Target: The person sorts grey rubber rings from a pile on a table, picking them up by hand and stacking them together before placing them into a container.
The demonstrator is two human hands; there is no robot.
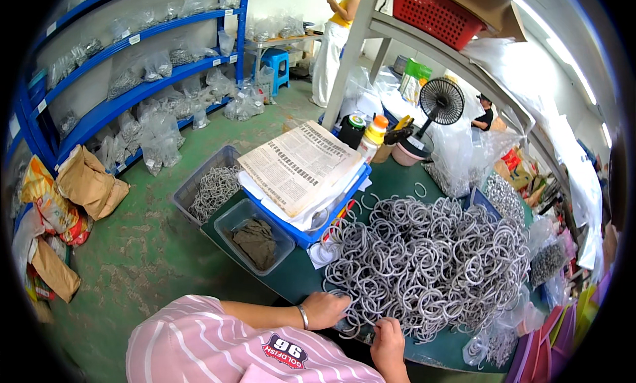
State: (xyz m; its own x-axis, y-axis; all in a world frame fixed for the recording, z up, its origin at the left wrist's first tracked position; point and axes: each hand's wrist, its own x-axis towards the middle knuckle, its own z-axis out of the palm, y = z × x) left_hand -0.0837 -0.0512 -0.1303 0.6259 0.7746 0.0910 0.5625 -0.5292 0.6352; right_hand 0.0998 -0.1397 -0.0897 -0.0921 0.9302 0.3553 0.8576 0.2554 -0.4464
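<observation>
Workroom seen from above. A worn green floor (146, 250) fills the left half. Along the far left wall, blue metal shelving (132, 95) carries clear plastic bags of small parts; more bags lie on the floor at its foot. Brown paper sacks (89, 184) lean near the left edge. A blue stool (277, 65) stands at the far end beside a small table. To the right, a grey rack (397, 32) supports a red basket (434, 15). A black desk fan (440, 101) stands beneath it. Lighting is bright and even.

Both hands (324, 309) (387, 343) at metal ring pile (424, 264) edge.
</observation>
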